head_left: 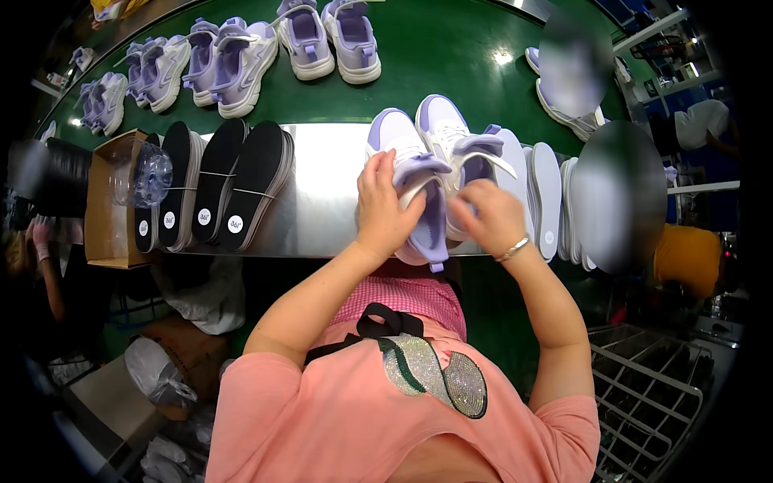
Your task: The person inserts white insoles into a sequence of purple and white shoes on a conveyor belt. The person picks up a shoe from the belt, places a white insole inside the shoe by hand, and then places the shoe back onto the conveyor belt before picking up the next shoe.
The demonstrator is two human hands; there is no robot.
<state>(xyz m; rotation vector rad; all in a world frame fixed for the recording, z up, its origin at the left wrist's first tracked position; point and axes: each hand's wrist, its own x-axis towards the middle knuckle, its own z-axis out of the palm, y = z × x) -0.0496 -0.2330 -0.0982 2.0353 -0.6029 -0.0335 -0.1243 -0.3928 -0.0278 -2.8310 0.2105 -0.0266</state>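
Observation:
Two white-and-lavender sneakers stand side by side on the metal ledge before me, toes pointing away. My left hand (385,208) grips the left sneaker (430,229) by its side, the thumb at its opening and the fingers along the outside. The tongue of that shoe is folded up. At the opening of the right sneaker (443,121) is my right hand (493,216), its fingers curled and slightly blurred. Whatever those fingers hold, if anything, is hidden. A pale loop or strap (493,153) sticks out beside the right sneaker's raised tongue.
Bundles of black insoles (221,181) lie left on the ledge, beside a cardboard box (109,221) with clear plastic. Pale insoles (546,189) are stacked right. More lavender sneakers (241,68) line the green conveyor belt (451,48). A wire rack (644,394) stands lower right.

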